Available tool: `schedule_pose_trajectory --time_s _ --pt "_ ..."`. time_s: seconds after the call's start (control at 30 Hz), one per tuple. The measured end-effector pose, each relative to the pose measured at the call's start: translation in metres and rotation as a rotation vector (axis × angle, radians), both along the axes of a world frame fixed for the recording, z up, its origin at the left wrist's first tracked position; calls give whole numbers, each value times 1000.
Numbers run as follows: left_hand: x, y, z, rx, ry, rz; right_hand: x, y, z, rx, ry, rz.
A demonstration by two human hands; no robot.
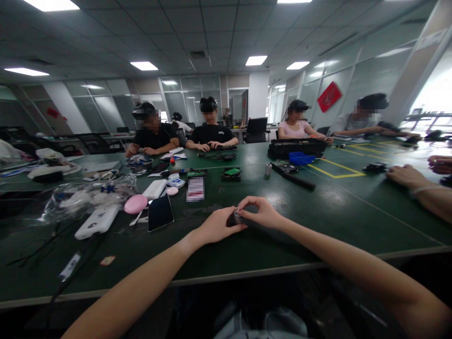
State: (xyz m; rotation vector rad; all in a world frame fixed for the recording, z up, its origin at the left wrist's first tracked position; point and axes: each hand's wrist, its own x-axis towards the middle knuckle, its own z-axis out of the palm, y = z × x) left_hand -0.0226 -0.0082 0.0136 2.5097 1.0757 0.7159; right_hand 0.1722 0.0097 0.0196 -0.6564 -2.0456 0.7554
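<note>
Both my hands meet over the green table around a small grey metal cylinder (238, 217). My left hand (218, 226) holds its side, with the thumb on the near side and the fingers behind. The thumb and fingers of my right hand (262, 213) come together at the cylinder's top. Whether a smaller part sits between those fingertips is too small to tell. A similar grey cylinder (268, 169) stands upright farther back, beside a hard drive (284, 166).
On the left lie a black phone (161, 213), a pink round lid (136, 204), a white device (97, 221) and clear plastic bags (88, 190). Circuit boards (231, 173), a black bar (298, 181) and a blue tray (302, 158) lie beyond my hands. Several people sit around the table (353, 226).
</note>
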Motion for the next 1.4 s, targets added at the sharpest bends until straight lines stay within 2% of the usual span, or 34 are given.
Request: schedule_pose_trajectory --time_s 0.23,0.47,0.63,0.77,0.87,0.93,1.27,1.4 --pt "0 0 -1 19 -5 7 -1 -3 3 20 1 -44" --pt "0 0 0 27 6 7 -2 -2 1 -4 100 -74" --pt "0 -2 2 25 11 0 5 12 -1 19 190 -207" --pt "0 -3 4 19 -14 -24 20 30 -9 -24 56 -265" --pt "0 -3 5 11 -12 -30 30 40 -15 -76 -194 -157" --pt "0 -3 6 10 -9 -24 33 43 -17 -94 -278 -110" --pt "0 -2 4 5 -10 -29 32 42 -18 -110 -284 -152" --pt "0 -2 4 13 -10 -18 27 38 -14 -66 -143 -220"
